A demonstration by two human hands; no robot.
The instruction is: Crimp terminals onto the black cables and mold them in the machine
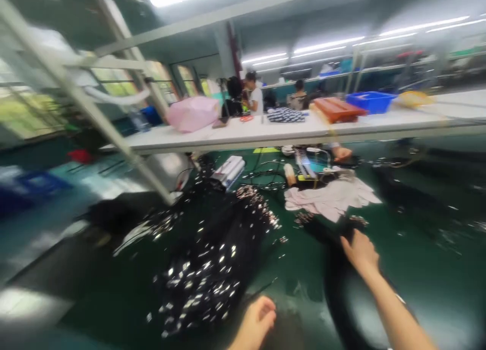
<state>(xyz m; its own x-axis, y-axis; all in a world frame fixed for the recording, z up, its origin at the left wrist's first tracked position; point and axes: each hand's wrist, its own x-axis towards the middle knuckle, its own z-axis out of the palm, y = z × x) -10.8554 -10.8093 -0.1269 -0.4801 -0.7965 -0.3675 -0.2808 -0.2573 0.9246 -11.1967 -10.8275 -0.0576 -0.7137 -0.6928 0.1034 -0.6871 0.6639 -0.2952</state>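
Note:
My right hand (362,254) is closed on a piece of black fabric (334,289) that hangs down from it over the dark green table (299,294). At the lower middle, my left hand (258,319) has its fingers curled together; what they hold, if anything, is hidden. A thin dark strip shows just above that hand. To its left lies a heap of black fabric with shiny sequins (205,259). Pale pink and white cloth pieces (330,195) lie beyond my right hand. The picture is blurred by motion.
A white shelf (243,136) crosses above the table, bearing a pink bundle (193,113), an orange container (336,110) and a blue bin (370,102). Cables and a white box (230,170) lie beneath. Another person's hand (341,152) shows across the table. A metal post (114,137) stands left.

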